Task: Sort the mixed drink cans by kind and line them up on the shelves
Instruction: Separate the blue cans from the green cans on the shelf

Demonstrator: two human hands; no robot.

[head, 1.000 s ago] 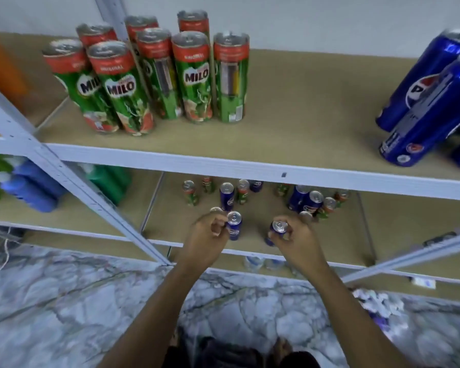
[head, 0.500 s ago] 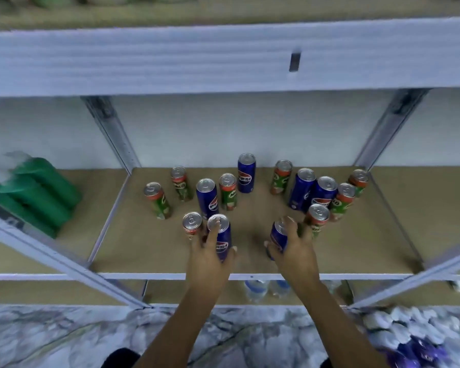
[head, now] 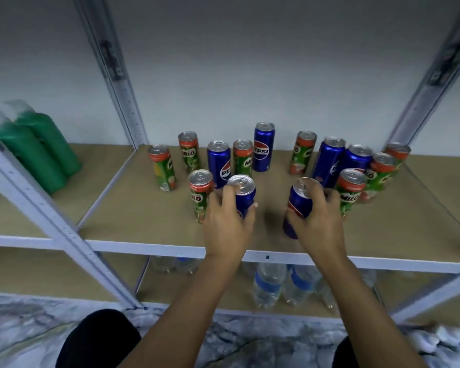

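Head view, looking down at a metal rack. Left hand wraps around a blue Pepsi can near the front of the middle shelf; fingers curl round the body, can upright. Right hand grips a second blue Pepsi can, this one tilted with its top leaning away from the wrist and to the right.

A Milo can stands just beside the left-hand can, on its left. Another Milo can stands just right of the right hand. Behind them, mixed Pepsi and Milo cans stand in a loose arc across the shelf: one tall Pepsi can at the back centre, a Milo can furthest left, and a tight cluster of both kinds at the right.

Green bottles lie on the neighbouring shelf section at left. Water bottles sit on the shelf below. Marbled floor underneath.
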